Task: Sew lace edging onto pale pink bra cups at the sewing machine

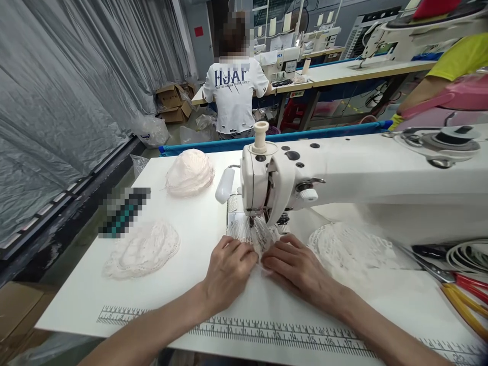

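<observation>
A small white lace piece (263, 238) lies under the needle area of a white sewing machine (343, 162). My left hand (232, 267) grips its near left edge with curled fingers. Close beside it, my right hand (299, 269) pinches the near right edge, fingers pressed together. The fingertips almost meet, and the part of the lace beneath them is hidden. To the right of my right hand lies a pile of white lace pieces (345, 249). Another flat lace stack (147, 249) rests left of my left hand, with a pale pink rounded pile (190, 173) behind it.
Red-handled scissors (444, 272) and a yellow-handled tool (463, 307) lie at the right. A printed ruler (267, 330) runs along the table's front. Ahead, a person in a white shirt (236, 96) sits at another machine; a yellow sleeve (459, 56) shows at right.
</observation>
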Motion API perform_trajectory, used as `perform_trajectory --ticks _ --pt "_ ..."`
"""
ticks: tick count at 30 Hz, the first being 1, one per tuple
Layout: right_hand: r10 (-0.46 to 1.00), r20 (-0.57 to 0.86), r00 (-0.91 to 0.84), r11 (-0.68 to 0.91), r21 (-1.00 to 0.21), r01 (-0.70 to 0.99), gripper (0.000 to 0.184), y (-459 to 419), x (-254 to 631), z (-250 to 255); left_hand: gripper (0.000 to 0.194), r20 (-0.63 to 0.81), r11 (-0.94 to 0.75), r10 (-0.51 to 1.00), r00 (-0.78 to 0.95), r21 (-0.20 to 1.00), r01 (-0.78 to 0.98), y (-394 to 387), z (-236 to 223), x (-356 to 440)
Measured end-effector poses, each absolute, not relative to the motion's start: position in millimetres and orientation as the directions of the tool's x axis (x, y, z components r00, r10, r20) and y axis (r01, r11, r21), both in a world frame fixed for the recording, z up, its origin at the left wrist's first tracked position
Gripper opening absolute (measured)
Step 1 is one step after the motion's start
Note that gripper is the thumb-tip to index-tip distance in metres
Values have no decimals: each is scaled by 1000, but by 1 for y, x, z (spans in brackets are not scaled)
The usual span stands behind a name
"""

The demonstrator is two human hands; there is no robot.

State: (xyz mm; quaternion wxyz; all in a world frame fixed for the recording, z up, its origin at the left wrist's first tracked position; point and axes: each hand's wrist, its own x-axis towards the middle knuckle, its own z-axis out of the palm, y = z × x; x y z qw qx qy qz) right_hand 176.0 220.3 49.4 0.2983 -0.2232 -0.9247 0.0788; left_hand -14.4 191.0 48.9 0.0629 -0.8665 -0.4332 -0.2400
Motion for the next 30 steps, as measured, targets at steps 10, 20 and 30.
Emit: perform_trajectory --ticks 10,20,30 --pt "405 386 -829 913 -219 343 22 220 182 60 17 501 -659 668 550 55 750 181 59 -15" --pt "388 398 -831 919 -241 313 18 220 184 54 16 518 -680 634 574 20 733 180 57 -14" --pt "417 432 -800 896 -341 283 41 222 180 61 10 446 -668 672 591 20 744 178 55 -13"
